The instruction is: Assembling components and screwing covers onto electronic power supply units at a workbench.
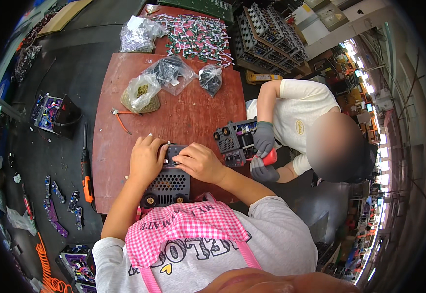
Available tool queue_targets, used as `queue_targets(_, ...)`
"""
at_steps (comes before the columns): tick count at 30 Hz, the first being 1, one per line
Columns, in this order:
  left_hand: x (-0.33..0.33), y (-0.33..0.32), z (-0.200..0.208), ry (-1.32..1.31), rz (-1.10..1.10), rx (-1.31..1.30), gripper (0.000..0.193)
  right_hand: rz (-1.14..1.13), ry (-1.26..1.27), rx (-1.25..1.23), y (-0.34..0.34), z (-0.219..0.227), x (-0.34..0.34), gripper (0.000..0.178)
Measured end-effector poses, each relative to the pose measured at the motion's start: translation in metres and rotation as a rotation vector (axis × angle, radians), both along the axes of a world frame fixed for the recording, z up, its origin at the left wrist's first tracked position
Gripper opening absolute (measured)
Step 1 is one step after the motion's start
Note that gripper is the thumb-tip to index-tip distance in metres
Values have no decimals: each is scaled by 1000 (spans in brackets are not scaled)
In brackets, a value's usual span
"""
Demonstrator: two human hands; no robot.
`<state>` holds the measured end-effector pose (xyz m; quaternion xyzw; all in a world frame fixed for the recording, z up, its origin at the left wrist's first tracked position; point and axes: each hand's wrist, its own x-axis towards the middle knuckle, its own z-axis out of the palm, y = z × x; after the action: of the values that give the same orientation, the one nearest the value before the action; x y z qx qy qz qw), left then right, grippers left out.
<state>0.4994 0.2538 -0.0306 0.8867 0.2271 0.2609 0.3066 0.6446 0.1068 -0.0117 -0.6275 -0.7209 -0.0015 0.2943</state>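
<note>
A dark grey metal box [169, 181] with a perforated cover and two brass-coloured round fittings stands at the table's near edge, close against me. My left hand [148, 155] is closed over the left side of its far panel, thumb along the panel's face. On that same panel, the fingertips of my right hand [199, 161] are pinched together next to small round silver parts; what they hold, if anything, is hidden under them. Beyond my left hand lie pliers [120, 118] with orange handles.
At right, a co-worker's grey-gloved hands [263, 139] hold a red-handled tool [270, 156] at a similar open box [234, 138]. Plastic bags of parts [171, 73] and many small cabled boards [196, 36] lie farther back. An orange-black power screwdriver [86, 178] is at left.
</note>
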Motion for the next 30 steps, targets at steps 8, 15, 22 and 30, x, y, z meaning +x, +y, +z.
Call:
queue_targets(8,1,2,0,-2,-3,6,12,40,8,2,4,6,6,28)
queue_targets(15,1,2,0,-15,1,4,11,50,-20,-42,3,5,4,25)
queue_targets(22,-3,-2,2,-10,-6,11,11,28,-16,-23,-1,2,-1,24)
queue_targets(30,1,6,-10,-48,3,55,15,68,-83,-23,9,14,4,27)
